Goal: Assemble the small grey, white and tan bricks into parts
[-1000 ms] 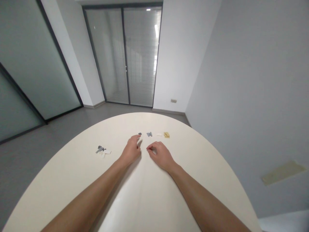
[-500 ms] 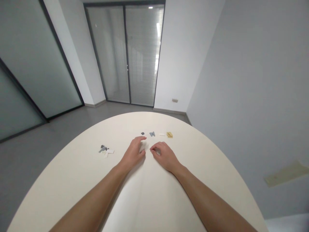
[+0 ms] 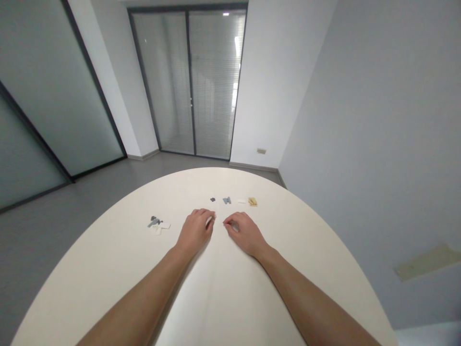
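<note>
Just left of the table's middle, my left hand (image 3: 195,230) is closed in a pinch, with a small white piece (image 3: 215,215) at its fingertips. My right hand (image 3: 247,233) rests to the right, thumb and forefinger pressed together; whatever may be between them is too small to make out. A narrow gap separates the two hands. Beyond them lies a row of small flat pieces: a dark grey one (image 3: 212,199), a blue-grey one (image 3: 226,200), a white strip (image 3: 241,201) and a yellow-tan one (image 3: 252,202).
A small loose pile of grey and white pieces (image 3: 155,222) lies to the left on the round white table (image 3: 118,269). Past the table's far edge are a grey floor, a glass door (image 3: 212,86) with blinds and plain walls.
My left hand has closed from spread fingers into a pinch and drawn slightly left. The right hand has stayed in place, still pinched.
</note>
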A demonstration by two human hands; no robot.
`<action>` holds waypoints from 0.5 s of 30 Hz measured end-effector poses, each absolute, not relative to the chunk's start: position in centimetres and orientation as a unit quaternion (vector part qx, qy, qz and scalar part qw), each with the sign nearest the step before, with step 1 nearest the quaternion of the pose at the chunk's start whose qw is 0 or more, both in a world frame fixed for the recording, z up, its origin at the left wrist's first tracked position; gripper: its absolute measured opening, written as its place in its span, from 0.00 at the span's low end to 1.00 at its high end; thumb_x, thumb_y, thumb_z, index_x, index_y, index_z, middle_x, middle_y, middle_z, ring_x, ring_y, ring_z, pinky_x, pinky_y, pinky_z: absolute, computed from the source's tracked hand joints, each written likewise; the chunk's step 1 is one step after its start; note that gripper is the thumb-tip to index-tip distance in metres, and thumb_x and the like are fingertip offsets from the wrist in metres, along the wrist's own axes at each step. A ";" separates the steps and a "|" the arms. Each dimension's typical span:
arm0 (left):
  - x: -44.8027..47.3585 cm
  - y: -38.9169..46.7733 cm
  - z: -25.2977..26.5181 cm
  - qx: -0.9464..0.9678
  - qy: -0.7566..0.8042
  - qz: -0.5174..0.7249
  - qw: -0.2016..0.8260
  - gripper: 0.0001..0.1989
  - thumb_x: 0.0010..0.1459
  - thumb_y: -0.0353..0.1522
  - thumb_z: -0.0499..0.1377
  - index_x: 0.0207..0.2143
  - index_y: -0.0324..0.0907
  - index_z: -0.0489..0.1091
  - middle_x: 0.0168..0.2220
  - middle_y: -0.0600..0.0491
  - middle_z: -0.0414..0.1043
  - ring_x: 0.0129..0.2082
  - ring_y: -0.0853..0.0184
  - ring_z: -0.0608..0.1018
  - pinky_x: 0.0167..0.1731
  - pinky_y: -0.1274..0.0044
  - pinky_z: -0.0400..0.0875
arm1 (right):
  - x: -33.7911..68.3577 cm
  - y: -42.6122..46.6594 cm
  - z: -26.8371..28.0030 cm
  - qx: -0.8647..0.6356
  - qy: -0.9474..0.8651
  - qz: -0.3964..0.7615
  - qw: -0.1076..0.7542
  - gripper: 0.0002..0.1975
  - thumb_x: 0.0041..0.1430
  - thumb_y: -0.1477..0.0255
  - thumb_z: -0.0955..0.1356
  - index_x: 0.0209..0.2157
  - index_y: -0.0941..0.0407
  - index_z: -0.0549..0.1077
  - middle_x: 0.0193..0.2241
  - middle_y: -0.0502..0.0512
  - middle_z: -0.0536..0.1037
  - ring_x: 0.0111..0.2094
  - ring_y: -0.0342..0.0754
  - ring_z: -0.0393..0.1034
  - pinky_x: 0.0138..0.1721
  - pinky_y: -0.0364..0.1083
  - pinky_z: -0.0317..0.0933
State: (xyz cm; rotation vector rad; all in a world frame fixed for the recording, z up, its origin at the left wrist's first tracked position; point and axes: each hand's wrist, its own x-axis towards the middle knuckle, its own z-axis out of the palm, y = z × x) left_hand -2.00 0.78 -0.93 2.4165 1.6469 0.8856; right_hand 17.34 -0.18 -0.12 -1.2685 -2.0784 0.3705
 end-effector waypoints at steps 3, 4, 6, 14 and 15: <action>-1.8 0.5 -0.5 0.806 0.522 0.279 0.028 0.12 0.63 0.30 0.53 0.43 0.43 0.76 0.44 0.49 0.78 0.46 0.59 0.75 0.48 0.68 0.70 | 17.3 -0.2 -0.2 -0.487 -0.794 0.141 0.335 0.06 0.61 0.76 0.67 0.37 0.55 0.77 0.37 0.53 0.80 0.43 0.49 0.70 0.49 0.49 0.62; -1.7 0.4 -0.4 0.807 0.520 0.277 0.025 0.12 0.63 0.30 0.53 0.43 0.43 0.76 0.43 0.49 0.78 0.45 0.59 0.75 0.47 0.68 0.70 | 17.4 -0.2 -0.3 -0.488 -0.794 0.141 0.336 0.06 0.61 0.76 0.67 0.37 0.55 0.77 0.37 0.54 0.80 0.43 0.49 0.70 0.49 0.49 0.62; -1.6 0.2 -0.3 0.811 0.517 0.274 0.025 0.12 0.64 0.30 0.54 0.42 0.43 0.76 0.43 0.49 0.78 0.44 0.59 0.76 0.47 0.68 0.70 | 17.4 -0.2 -0.4 -0.491 -0.790 0.141 0.339 0.06 0.60 0.76 0.68 0.38 0.55 0.77 0.38 0.54 0.80 0.43 0.49 0.70 0.50 0.49 0.62; -0.6 -0.5 -0.4 0.832 0.482 0.270 0.042 0.12 0.62 0.28 0.55 0.43 0.45 0.77 0.42 0.49 0.79 0.43 0.60 0.76 0.47 0.68 0.69 | 17.4 -0.2 -0.4 -0.492 -0.794 0.124 0.334 0.08 0.59 0.73 0.70 0.41 0.54 0.78 0.41 0.55 0.79 0.46 0.51 0.69 0.52 0.50 0.61; -0.5 -0.5 -0.4 0.835 0.478 0.270 0.044 0.12 0.62 0.28 0.55 0.43 0.45 0.77 0.42 0.49 0.79 0.43 0.60 0.77 0.47 0.68 0.69 | 17.4 -0.1 -0.4 -0.491 -0.796 0.123 0.333 0.07 0.59 0.73 0.69 0.40 0.54 0.78 0.41 0.55 0.78 0.46 0.51 0.69 0.52 0.50 0.61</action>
